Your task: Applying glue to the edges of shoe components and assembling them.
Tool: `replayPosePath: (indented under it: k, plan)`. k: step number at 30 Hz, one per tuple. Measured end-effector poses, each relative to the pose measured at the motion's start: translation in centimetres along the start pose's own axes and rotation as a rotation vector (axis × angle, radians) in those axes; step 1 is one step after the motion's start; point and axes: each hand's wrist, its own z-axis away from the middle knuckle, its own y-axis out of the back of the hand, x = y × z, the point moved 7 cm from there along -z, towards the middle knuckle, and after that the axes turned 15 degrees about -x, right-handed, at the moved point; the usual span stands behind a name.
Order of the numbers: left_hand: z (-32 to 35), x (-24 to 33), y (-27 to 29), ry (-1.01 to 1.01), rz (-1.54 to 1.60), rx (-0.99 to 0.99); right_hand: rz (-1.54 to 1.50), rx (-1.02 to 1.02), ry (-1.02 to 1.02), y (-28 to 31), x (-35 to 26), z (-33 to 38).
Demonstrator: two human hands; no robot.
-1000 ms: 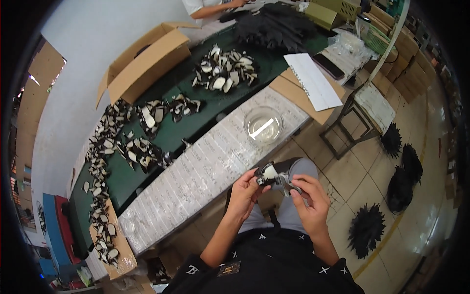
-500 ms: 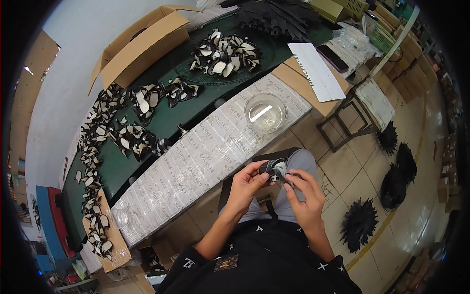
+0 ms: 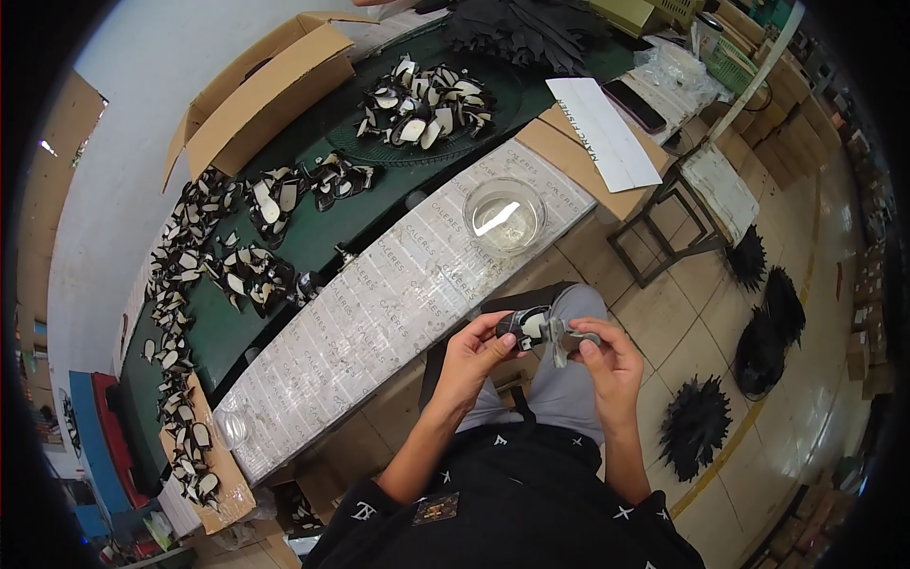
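Above my lap, my left hand (image 3: 467, 358) is closed around a small black piece with a pale inner face (image 3: 533, 327), shaped like a covered shoe heel. Its thumb presses along the near side. Just to the right, my right hand (image 3: 614, 362) pinches a thin grey flap (image 3: 558, 343) between thumb and fingers. The flap stands against the right side of the black piece; I cannot tell whether the two are joined. My fingers partly cover both.
A wrapped board (image 3: 355, 318) runs diagonally ahead, bearing a round clear dish (image 3: 505, 220). Beyond it, a green table (image 3: 318, 242) carries heaps of black-and-pale pieces (image 3: 427, 106) and an open carton (image 3: 265, 100). On the right stand a metal-legged stool (image 3: 668, 232) and black fringed bundles (image 3: 697, 427).
My right hand has moved slightly right, away from my left, and turned, so more of the grey flap shows between them. My left hand keeps its hold. The whole view has shifted a little.
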Motion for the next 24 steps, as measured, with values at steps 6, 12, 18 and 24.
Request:
replayPosePath:
  k: [6,12,18,24]
  plan:
    - [-0.1,0.0,-0.1,0.0,-0.045,-0.002,0.538,-0.071,0.065,-1.2,-2.1,-0.6]
    - [-0.2,0.2,-0.4,0.011,-0.059,0.001,0.772,-0.123,0.199,-2.4,-3.1,-0.8]
    - [-0.3,0.5,-0.6,0.004,-0.079,0.004,0.831,-0.11,0.23,-2.7,-3.1,-1.0]
    - [-0.3,0.2,-0.5,-0.002,-0.083,0.005,0.982,-0.021,0.259,-2.7,-3.3,-0.8]
